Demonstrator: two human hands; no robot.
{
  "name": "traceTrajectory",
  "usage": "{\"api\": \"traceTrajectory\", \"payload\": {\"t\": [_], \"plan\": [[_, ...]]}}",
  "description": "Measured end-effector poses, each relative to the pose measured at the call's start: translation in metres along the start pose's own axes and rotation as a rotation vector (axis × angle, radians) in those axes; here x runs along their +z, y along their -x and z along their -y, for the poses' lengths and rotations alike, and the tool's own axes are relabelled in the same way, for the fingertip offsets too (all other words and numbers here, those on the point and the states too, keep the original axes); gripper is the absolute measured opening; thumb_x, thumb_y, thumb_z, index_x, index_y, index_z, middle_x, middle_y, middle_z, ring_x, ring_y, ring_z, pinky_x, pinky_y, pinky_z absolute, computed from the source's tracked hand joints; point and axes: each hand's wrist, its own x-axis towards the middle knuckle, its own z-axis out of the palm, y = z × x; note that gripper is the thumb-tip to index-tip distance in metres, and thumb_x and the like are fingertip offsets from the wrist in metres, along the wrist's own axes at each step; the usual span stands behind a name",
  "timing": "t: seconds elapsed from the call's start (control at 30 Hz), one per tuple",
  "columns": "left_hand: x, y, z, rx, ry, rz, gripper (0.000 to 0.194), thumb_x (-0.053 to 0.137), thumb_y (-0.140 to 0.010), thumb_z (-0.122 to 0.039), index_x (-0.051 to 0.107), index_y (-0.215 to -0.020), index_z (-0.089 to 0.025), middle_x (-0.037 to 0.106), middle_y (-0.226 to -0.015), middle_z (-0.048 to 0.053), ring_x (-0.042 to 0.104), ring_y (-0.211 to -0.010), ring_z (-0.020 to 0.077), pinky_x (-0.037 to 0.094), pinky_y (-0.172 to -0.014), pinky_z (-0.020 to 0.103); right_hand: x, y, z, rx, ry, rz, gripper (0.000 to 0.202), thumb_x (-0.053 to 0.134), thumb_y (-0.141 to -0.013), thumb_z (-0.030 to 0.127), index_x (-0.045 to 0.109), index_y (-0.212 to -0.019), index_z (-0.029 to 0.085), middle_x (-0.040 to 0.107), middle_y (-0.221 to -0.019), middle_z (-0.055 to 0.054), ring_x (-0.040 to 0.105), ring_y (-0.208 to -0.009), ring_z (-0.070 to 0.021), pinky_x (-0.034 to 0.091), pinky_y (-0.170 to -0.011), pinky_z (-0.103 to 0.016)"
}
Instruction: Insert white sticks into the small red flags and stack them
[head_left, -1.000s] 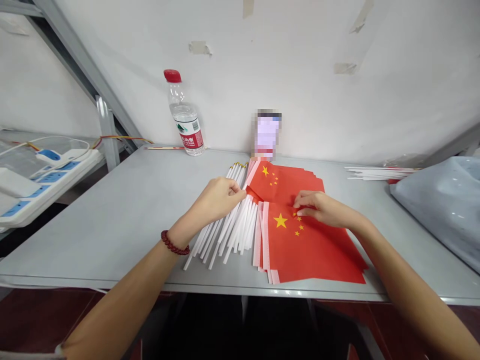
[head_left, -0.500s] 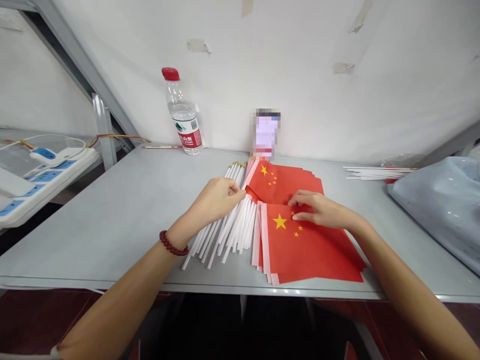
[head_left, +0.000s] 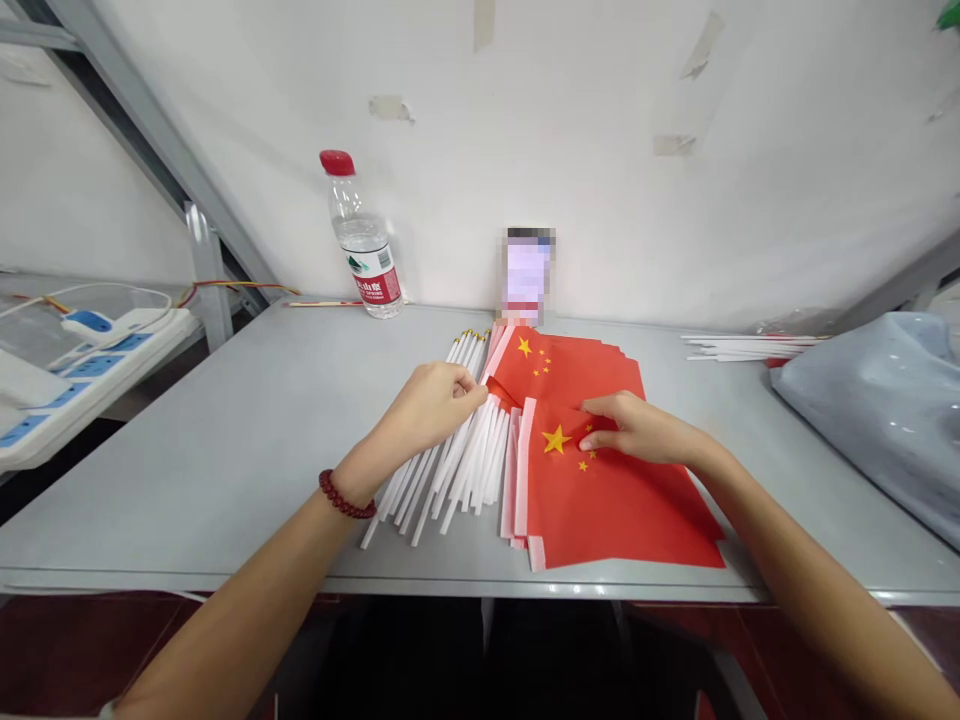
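Here, your left hand (head_left: 433,405) pinches closed at a corner of the far red, yellow-starred flag (head_left: 581,368), over the slim white sticks (head_left: 469,455). Your right hand (head_left: 641,428) touches the near red, white-edged flags (head_left: 622,510), thumb and forefinger narrowly parted; I can't tell whether they grip.

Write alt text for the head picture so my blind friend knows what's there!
A person's right hand touches red flags with yellow stars on a gray table; the left hand, fingertips together, is over white sticks. Behind are a water bottle and a phone.
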Motion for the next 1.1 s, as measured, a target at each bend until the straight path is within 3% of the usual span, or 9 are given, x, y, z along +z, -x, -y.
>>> {"api": "traceTrajectory", "payload": {"t": [0.2, 0.4, 0.53, 0.6, 0.63, 0.73, 0.93, 1.1], "plan": [[-0.002, 0.001, 0.001, -0.031, 0.023, 0.002, 0.023, 0.048, -0.074, -0.032, 0.051, -0.057, -0.017, 0.041, -0.048, -0.005, 0.036, -0.046, 0.0089, 0.028, -0.044, 0.023, 0.0, -0.001, -0.001, 0.011, -0.003, -0.04, 0.03, 0.053, -0.082, 0.029, 0.03, -0.064, 0.021, 0.039, -0.061, 0.005, 0.028, -0.054, -0.0108, 0.026, -0.051, -0.025], [0.0, 0.001, 0.002, -0.037, 0.032, 0.015, 0.027, 0.049, -0.075, -0.037, 0.052, -0.057, -0.017, 0.04, -0.046, -0.005, 0.034, -0.045, 0.0087, 0.028, -0.043, 0.022, -0.006, 0.002, -0.007, -0.047, -0.048, 0.032, 0.033, 0.049, -0.083, 0.027, 0.025, -0.062, 0.02, 0.027, -0.06, 0.005, 0.023, -0.055, -0.0108, 0.024, -0.052, -0.025], [-0.001, 0.001, 0.0, -0.014, 0.009, 0.008, 0.021, 0.048, -0.073, -0.031, 0.051, -0.057, -0.017, 0.044, -0.048, -0.004, 0.038, -0.046, 0.0089, 0.029, -0.044, 0.022, -0.004, 0.001, -0.009, -0.077, 0.018, 0.024, 0.022, 0.05, -0.083, 0.025, 0.04, -0.064, 0.019, 0.04, -0.067, 0.002, 0.036, -0.06, -0.0128, 0.031, -0.058, -0.027], [-0.001, 0.002, 0.0, -0.008, 0.007, 0.005, 0.022, 0.048, -0.073, -0.031, 0.051, -0.057, -0.017, 0.045, -0.048, -0.004, 0.038, -0.046, 0.0089, 0.029, -0.044, 0.022, -0.002, 0.0, -0.008, -0.066, 0.027, 0.013, 0.007, 0.054, -0.081, 0.026, 0.053, -0.078, 0.02, 0.049, -0.082, -0.001, 0.046, -0.071, -0.0157, 0.037, -0.065, -0.029], [-0.002, 0.002, -0.001, -0.01, 0.008, 0.007, 0.022, 0.048, -0.074, -0.031, 0.051, -0.057, -0.017, 0.045, -0.048, -0.004, 0.038, -0.046, 0.0089, 0.029, -0.044, 0.022, -0.001, -0.001, -0.008, -0.044, 0.02, 0.012, 0.009, 0.056, -0.079, 0.028, 0.056, -0.086, 0.021, 0.051, -0.089, -0.003, 0.048, -0.076, -0.0171, 0.039, -0.068, -0.03], [-0.002, 0.001, 0.0, -0.017, 0.009, 0.021, 0.024, 0.048, -0.074, -0.034, 0.051, -0.058, -0.017, 0.043, -0.047, -0.004, 0.036, -0.045, 0.0091, 0.029, -0.044, 0.023, 0.001, -0.004, -0.006, 0.014, -0.009, 0.011, 0.021, 0.061, -0.076, 0.029, 0.055, -0.094, 0.021, 0.052, -0.096, -0.004, 0.05, -0.086, -0.02, 0.042, -0.074, -0.033], [0.001, 0.0, 0.005, 0.017, 0.008, 0.013, 0.024, 0.048, -0.074, -0.035, 0.052, -0.057, -0.017, 0.043, -0.047, -0.004, 0.036, -0.046, 0.0102, 0.028, -0.044, 0.024, 0.004, -0.004, -0.006, -0.009, 0.029, 0.007, 0.009, 0.055, -0.077, 0.022, 0.048, -0.072, 0.019, 0.049, -0.095, -0.006, 0.05, -0.089, -0.021, 0.044, -0.078, -0.037], [0.001, -0.001, 0.005, 0.011, 0.008, 0.006, 0.025, 0.048, -0.074, -0.035, 0.052, -0.057, -0.017, 0.044, -0.048, -0.003, 0.038, -0.047, 0.0106, 0.029, -0.045, 0.024, 0.006, -0.004, -0.005, 0.006, 0.004, -0.019, 0.014, 0.057, -0.077, 0.022, 0.051, -0.089, 0.021, 0.051, -0.1, -0.006, 0.052, -0.089, -0.0206, 0.045, -0.078, -0.036]]}}
